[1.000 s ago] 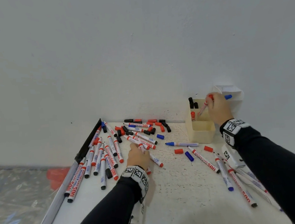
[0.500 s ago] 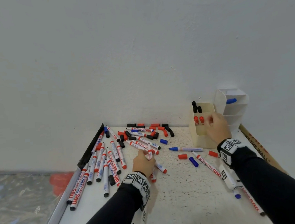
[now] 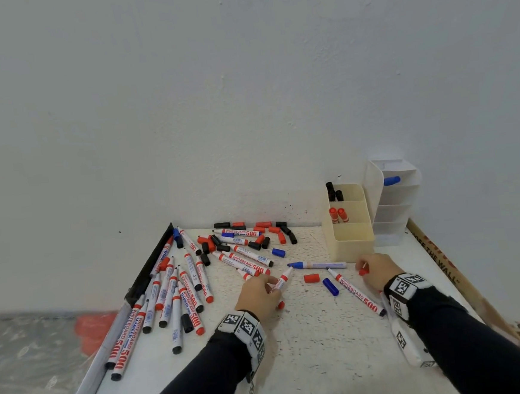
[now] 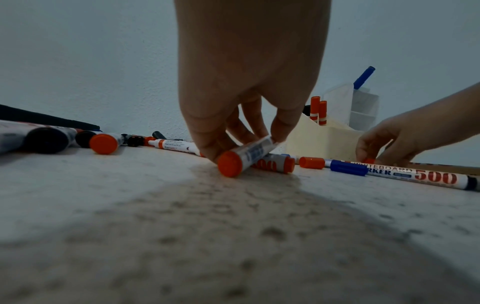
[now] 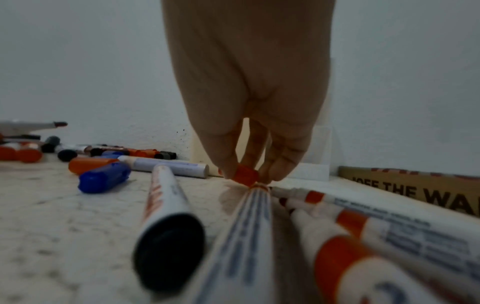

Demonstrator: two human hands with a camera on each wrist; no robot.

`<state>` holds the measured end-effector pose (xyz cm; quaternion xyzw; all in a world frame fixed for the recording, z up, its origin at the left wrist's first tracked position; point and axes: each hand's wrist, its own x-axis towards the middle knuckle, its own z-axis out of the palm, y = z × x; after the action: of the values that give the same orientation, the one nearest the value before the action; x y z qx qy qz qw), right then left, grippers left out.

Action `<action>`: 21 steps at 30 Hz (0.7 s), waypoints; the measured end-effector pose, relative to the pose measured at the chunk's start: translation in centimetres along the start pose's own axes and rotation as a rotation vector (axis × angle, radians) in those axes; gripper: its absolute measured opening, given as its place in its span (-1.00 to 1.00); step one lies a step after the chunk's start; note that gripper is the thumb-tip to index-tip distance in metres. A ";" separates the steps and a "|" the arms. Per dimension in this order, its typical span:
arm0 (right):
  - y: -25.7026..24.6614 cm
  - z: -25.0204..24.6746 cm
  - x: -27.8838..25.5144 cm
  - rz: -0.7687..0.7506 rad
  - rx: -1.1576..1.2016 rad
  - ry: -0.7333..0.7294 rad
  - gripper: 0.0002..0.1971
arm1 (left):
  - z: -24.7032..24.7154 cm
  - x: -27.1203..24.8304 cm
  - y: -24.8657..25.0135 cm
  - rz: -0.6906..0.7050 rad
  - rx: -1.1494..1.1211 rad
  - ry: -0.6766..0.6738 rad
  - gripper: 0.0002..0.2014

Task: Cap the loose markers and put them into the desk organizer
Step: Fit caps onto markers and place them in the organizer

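My left hand (image 3: pixel 270 284) grips an uncapped red whiteboard marker (image 3: pixel 282 280), tip pointing right and back end near the table; the left wrist view shows the fingers (image 4: pixel 281 127) curled round the marker (image 4: pixel 249 156). My right hand (image 3: pixel 365 269) pinches a loose red cap (image 3: pixel 363 271) on the table just in front of the cream organizer (image 3: pixel 352 242); in the right wrist view the fingertips (image 5: pixel 228 164) close on the cap (image 5: pixel 245 174). Two capped red markers (image 3: pixel 338 215) and black ones (image 3: pixel 333 191) stand in the organizer.
A white tiered organizer (image 3: pixel 393 211) behind holds a blue marker (image 3: pixel 392 181). Several loose markers (image 3: pixel 179 296) lie at the left, scattered caps (image 3: pixel 264 230) at the back. A blue marker (image 3: pixel 317 265), red cap (image 3: pixel 311 278) and blue cap (image 3: pixel 330 286) lie between my hands. A cardboard strip (image 3: pixel 438 263) borders the right.
My right hand left a red marker in the organizer, came down to the table and pinched a red cap. My left hand picked up a red marker from the pile.
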<state>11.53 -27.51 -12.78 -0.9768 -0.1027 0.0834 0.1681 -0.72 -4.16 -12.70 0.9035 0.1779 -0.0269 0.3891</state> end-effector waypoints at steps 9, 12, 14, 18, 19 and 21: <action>-3.2 -2.1 -0.7 -0.211 0.282 0.114 -0.82 | -0.3 0.3 0.5 0.051 0.033 -0.004 -0.67; -5.1 -2.1 -1.6 -0.303 0.380 0.080 -0.80 | -0.3 0.1 0.8 0.061 0.070 -0.001 -0.66; -6.1 -1.7 -2.1 -0.320 0.473 0.014 -0.82 | -0.2 0.0 0.8 0.085 0.090 0.003 -0.67; -7.2 -0.6 -3.0 -0.333 0.513 -0.057 -0.75 | -0.1 -0.5 0.9 0.136 0.099 0.010 -0.70; -7.3 -0.4 -3.2 -0.340 0.516 -0.052 -0.74 | -0.2 -0.6 0.9 0.151 0.099 0.015 -0.70; -7.4 -0.2 -3.5 -0.335 0.558 -0.051 -0.74 | -0.2 -1.0 1.1 0.170 0.107 0.015 -0.70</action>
<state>6.91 -21.59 -9.61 -0.8602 -0.2396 0.1041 0.4379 -1.29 -4.96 -11.63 0.9350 0.1016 0.0034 0.3398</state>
